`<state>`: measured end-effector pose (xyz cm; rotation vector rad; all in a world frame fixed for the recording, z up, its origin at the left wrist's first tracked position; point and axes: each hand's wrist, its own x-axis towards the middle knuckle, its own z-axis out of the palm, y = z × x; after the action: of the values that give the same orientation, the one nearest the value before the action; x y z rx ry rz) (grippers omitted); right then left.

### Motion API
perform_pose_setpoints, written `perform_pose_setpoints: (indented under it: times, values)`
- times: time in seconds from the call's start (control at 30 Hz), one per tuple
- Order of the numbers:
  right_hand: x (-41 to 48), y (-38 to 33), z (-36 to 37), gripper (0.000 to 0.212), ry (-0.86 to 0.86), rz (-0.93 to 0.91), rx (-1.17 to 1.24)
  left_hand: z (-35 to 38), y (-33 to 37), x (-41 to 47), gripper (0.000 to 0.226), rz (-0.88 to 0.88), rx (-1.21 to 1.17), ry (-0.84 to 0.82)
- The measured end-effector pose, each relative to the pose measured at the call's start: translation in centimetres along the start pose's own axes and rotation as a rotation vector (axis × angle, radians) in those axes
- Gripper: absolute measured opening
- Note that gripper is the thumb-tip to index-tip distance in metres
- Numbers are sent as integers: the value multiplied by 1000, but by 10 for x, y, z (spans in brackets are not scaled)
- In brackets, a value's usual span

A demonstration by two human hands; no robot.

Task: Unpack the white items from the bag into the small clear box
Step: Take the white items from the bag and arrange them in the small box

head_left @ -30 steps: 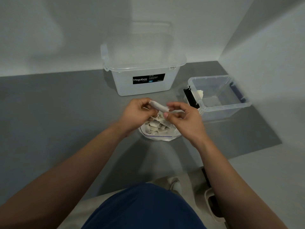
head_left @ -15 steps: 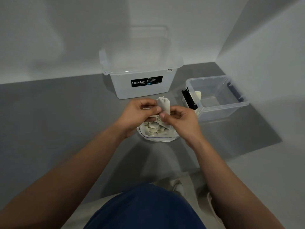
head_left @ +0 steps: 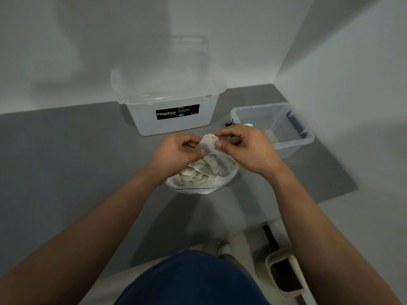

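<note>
Hands both pinch one white item (head_left: 208, 143) above the bag (head_left: 203, 176), our left hand (head_left: 178, 154) and right hand (head_left: 244, 146) having turned it flat and nearer the small clear box (head_left: 284, 126), so we judge the drop comes next

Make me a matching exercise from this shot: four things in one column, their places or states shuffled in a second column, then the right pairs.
Things
1. large box
2. small clear box
3. bag
4. white item

Places or states
A. pinched between the left hand and the right hand
B. lies on the grey surface under the hands, full of white pieces
C. stands by the back wall, with a black Megabox label
D. stands open at the right, near the side wall, nearly empty

Pairs: 1-C, 2-D, 3-B, 4-A
</note>
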<state>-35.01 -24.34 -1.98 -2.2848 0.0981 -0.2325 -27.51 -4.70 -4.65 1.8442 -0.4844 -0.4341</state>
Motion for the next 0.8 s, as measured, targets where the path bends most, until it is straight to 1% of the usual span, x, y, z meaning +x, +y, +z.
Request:
perform_pose_setpoints:
  times: [0.03, 0.07, 0.13, 0.17, 0.23, 0.27, 0.37, 0.47, 0.53, 0.6, 0.67, 0.8]
  values:
    - [1, 2, -6, 24, -17, -10, -46, 5, 2, 3, 21, 0, -13, 5]
    - [2, 4, -13, 23, -39, -18, -76, 11, 4, 5, 22, 0, -19, 2]
    - [6, 8, -28, 15, -77, -35, -101, 22, 8, 11, 26, 5, -27, -27]
    - [9, 11, -37, 12, -80, -44, -113, 27, 11, 15, 33, 9, -34, -39]
    - [15, 18, -57, 11, -26, -53, -148, 37, 16, 23, 44, 8, -26, -33]
    - [20, 23, -69, 11, 22, -49, -166, 42, 19, 26, 45, 6, 1, -16]
    - [37, 47, -103, 12, 155, -32, -250, 60, 24, 38, 42, 55, 187, 17]
    - [58, 77, -122, 12, 172, -13, -328, 83, 26, 48, 43, 145, 392, -28]
    - [72, 97, -123, 12, 124, 10, -362, 97, 27, 54, 43, 226, 499, -41]
    - [86, 115, -118, 13, 35, 45, -402, 110, 25, 59, 41, 264, 556, -49]
    - [98, 130, -110, 15, -75, 66, -470, 119, 22, 63, 37, 261, 624, -43]
    - [114, 156, -91, 18, -335, 107, -526, 129, 17, 66, 30, 226, 740, -43]
